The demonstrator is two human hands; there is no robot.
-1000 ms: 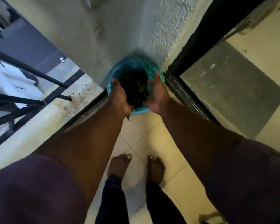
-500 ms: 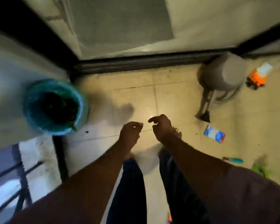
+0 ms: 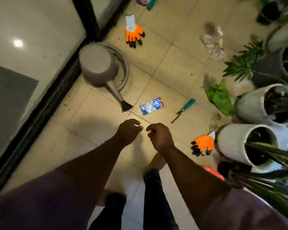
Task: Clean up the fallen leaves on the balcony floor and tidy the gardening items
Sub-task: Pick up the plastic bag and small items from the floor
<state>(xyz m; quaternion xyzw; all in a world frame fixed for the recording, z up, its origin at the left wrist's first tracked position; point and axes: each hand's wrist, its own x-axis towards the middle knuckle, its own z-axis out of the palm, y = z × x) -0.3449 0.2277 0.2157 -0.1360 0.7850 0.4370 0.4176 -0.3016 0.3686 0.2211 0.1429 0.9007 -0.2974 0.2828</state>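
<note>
Ribbed white pot [image 3: 232, 143], glossy foil packet [image 3: 151, 106]

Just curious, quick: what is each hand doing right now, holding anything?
Left hand: fingers loosely curled, holding nothing.
Right hand: fingers loosely curled, holding nothing.

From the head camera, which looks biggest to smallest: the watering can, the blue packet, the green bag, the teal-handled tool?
1. Watering can
2. Green bag
3. Blue packet and teal-handled tool: too close to rank, since the tool is longer but much thinner.
</note>
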